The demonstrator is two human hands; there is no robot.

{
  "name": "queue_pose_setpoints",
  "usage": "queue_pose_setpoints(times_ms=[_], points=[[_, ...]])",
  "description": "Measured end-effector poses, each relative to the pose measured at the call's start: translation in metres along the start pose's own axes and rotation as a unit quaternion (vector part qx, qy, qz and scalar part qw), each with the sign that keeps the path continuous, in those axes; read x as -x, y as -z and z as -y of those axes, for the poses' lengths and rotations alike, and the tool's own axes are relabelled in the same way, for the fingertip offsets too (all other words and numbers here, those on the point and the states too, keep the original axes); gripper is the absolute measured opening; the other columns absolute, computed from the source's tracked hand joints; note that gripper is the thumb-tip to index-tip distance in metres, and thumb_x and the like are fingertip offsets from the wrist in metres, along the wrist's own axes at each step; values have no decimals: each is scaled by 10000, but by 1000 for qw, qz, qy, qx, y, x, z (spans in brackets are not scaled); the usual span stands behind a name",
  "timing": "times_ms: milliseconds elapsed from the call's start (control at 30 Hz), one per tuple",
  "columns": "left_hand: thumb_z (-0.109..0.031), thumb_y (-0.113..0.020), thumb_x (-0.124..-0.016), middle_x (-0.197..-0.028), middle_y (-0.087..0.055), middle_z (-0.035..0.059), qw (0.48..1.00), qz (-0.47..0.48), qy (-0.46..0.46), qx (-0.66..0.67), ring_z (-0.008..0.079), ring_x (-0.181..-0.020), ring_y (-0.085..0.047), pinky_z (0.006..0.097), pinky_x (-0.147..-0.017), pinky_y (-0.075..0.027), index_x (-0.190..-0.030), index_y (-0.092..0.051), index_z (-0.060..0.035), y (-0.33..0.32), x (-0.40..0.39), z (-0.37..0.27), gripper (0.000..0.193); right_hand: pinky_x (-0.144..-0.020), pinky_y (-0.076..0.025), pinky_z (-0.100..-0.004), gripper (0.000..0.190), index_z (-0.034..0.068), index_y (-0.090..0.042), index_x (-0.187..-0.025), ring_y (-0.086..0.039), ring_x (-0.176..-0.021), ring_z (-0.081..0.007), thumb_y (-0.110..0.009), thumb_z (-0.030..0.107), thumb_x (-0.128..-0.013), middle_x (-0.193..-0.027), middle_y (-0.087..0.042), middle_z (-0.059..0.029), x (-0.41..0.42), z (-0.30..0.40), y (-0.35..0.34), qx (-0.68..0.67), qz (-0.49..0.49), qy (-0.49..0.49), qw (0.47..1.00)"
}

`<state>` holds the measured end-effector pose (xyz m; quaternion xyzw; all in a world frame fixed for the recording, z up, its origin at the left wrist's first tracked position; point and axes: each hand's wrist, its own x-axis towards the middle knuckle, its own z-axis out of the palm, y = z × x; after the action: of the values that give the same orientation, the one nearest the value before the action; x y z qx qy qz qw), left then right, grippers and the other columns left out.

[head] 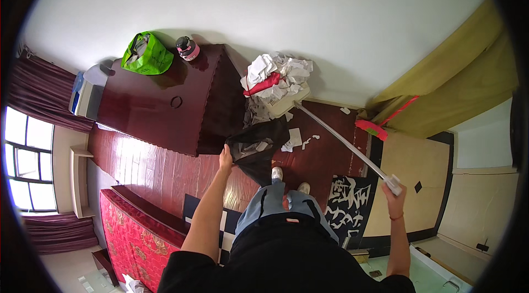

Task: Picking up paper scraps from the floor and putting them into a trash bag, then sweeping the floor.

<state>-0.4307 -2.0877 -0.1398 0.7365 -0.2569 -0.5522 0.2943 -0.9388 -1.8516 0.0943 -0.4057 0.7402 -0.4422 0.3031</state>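
My left hand (pixel 226 156) grips the rim of a black plastic bag (pixel 258 169), which hangs with its mouth open and has crumpled paper inside. My right hand (pixel 394 198) is closed around the end of a long metal handle (pixel 343 140). At the handle's far end is a white plastic dustpan (pixel 287 105), heaped with crumpled white paper (pixel 297 70) and a piece of red material (pixel 263 84). More paper scraps (pixel 256 112) lie between the dustpan and the dark red table. A flat sheet of paper (pixel 294 137) and small scraps are on the floor beyond my feet.
A glossy dark red table (pixel 157 98) at the left holds a green bag (pixel 153 59), a black and pink bottle (pixel 188 50) and a dark ring (pixel 176 102). A red broom (pixel 374 128) leans by an olive curtain (pixel 450 82). A lettered mat (pixel 349 206) lies right of my legs.
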Motion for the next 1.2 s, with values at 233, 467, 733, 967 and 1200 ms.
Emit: queue_pose_setpoints(times_ms=[233,467,733,967,1200], points=[[-580,-332,-908,-1151,-560,106,998,41,-28,33,273,-945,-600,495,-681,-522,-1291,-450,-115,-31,-30,-26,613,-602,-392,-231,174,27,-583,-828,-495,-683,-76,-722,113,-768,-756,-540,8,47,4,86,1,-111,-30,993],[-570,-317,-902,-1181,-548,123,997,33,2,66,328,-975,-595,543,-694,-521,-1310,-424,-116,-74,-28,-66,619,-687,-404,-271,279,41,-538,-892,-492,-802,-109,-744,172,-757,-891,-526,-31,93,3,135,25,-103,-79,991],[-535,-307,-911,-1246,-526,210,998,-11,-66,-9,348,-1140,-518,423,-910,-436,-1273,-474,0,-121,-60,-93,667,-628,-390,-287,334,45,-549,-864,-498,-697,-141,-784,235,-721,-797,-520,-36,130,16,165,129,-18,-49,990],[-522,-236,-929,-1291,-480,228,931,17,-203,-304,368,-1229,-427,464,-1018,-325,-1299,-455,-22,-184,-55,-128,660,-618,-400,-314,341,56,-538,-850,-504,-683,-162,-813,179,-691,-777,-506,-35,154,38,139,224,-99,163,956],[-535,-245,-920,-1362,-438,147,921,6,-195,-336,377,-1291,-351,723,-989,-90,-1342,-434,-133,-222,-35,-167,612,-530,-307,-346,382,95,-495,-649,-428,-530,-243,-832,252,-562,-600,-449,-60,148,82,156,309,71,164,934]])
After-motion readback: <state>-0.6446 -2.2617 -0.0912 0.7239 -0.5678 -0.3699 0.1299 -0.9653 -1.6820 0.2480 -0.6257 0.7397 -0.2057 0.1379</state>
